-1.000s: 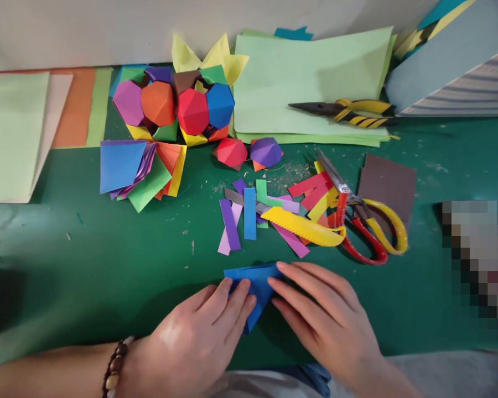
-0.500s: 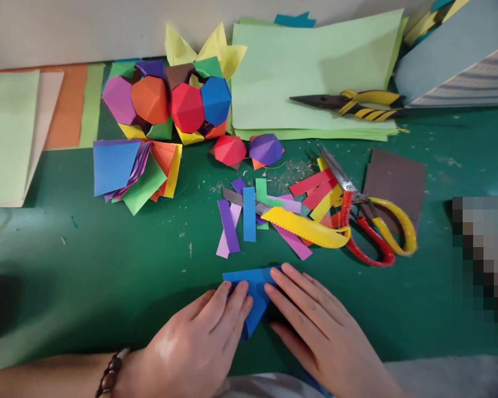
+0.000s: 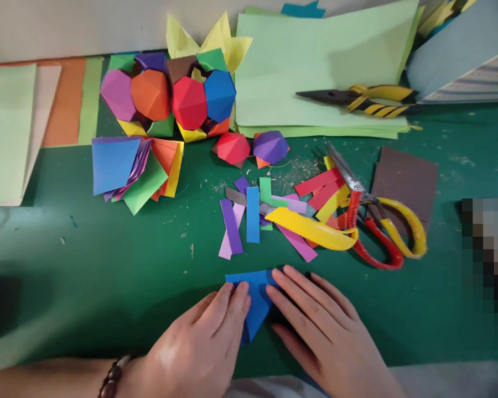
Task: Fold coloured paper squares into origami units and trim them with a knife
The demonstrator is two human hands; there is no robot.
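A folded piece of blue paper [image 3: 258, 301] lies on the green table, its straight edge toward the far side and a point toward me. On its left part rest the fingers of my left hand [image 3: 203, 337], pressed together, with the thumb hidden. My right hand [image 3: 319, 326] lies flat with its fingers stretched out, the fingertips touching the paper's right edge. Just beyond the paper are cut strips, among them a blue strip [image 3: 253, 214] and a purple strip [image 3: 231, 226].
A yellow cutter [image 3: 311, 228] and red-and-yellow scissors [image 3: 357, 207] lie beyond my right hand. Farther back are pliers [image 3: 357, 100] on green sheets [image 3: 286, 61], faceted paper shapes [image 3: 190, 103], fanned squares [image 3: 114, 163] and brown paper [image 3: 404, 182].
The whole view has shifted slightly, so the objects at the back and right sit farther right. Both hands stay at the blue paper with hardly any change.
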